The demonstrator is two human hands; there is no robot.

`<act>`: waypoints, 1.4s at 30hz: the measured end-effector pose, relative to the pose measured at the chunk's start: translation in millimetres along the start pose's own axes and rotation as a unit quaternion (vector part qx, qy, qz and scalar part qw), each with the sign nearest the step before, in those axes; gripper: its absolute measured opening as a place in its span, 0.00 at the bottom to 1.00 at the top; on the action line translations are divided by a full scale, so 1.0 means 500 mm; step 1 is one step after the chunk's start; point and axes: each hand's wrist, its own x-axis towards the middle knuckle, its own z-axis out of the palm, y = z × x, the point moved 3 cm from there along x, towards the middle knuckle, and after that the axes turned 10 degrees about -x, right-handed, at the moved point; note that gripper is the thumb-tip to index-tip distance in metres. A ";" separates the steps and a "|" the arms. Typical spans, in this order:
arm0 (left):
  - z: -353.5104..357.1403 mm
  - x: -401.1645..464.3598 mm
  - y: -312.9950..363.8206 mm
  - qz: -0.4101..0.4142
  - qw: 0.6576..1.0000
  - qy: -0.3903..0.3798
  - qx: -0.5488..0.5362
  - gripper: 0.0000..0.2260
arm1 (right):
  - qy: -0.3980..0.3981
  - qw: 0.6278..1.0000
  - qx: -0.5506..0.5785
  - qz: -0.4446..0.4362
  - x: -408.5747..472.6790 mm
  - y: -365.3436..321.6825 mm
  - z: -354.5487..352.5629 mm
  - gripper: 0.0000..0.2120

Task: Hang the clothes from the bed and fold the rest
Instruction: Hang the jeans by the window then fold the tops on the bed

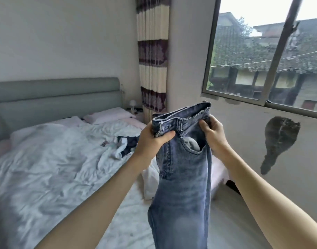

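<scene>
I hold a pair of faded blue jeans (183,177) up in the air in front of me, by the waistband. My left hand (152,139) grips the waistband's left side, near the button. My right hand (214,133) grips the right side, fingers curled over the denim. The legs hang straight down past the bottom of the view, and a grey pocket lining shows at the front pocket. Behind them is the bed (46,168) with a crumpled white quilt. A small heap of dark and white clothes (125,144) lies on the quilt near its right edge.
A grey padded headboard (58,97) stands against the far wall, with pink pillows (107,115) below it. A striped curtain (152,54) hangs in the corner. A window (269,56) fills the right wall, with a dark stain (278,141) beneath it. A narrow floor strip runs beside the bed.
</scene>
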 end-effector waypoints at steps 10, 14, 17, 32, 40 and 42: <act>-0.410 0.151 -0.089 -0.062 0.984 0.168 0.012 0.12 | -0.135 0.989 -0.061 0.006 0.161 0.089 0.452 0.05; -0.599 0.265 -0.191 -0.089 0.970 0.226 0.025 0.13 | -0.186 0.974 -0.125 0.033 0.266 0.182 0.661 0.04; -0.736 0.341 -0.293 -0.118 0.958 0.254 0.056 0.14 | -0.227 0.953 -0.199 0.036 0.342 0.280 0.810 0.08; -1.151 0.417 -0.842 -0.313 0.868 0.345 0.173 0.17 | -0.396 0.852 -0.321 0.115 0.258 0.785 1.197 0.27; -1.165 0.288 -0.999 -0.223 0.746 0.062 0.624 0.26 | -0.560 0.653 -0.503 -0.081 0.057 0.968 1.271 0.27; -1.129 0.247 -1.043 -0.138 0.743 -0.050 0.653 0.25 | -0.563 0.640 -0.518 -0.070 0.027 1.004 1.267 0.28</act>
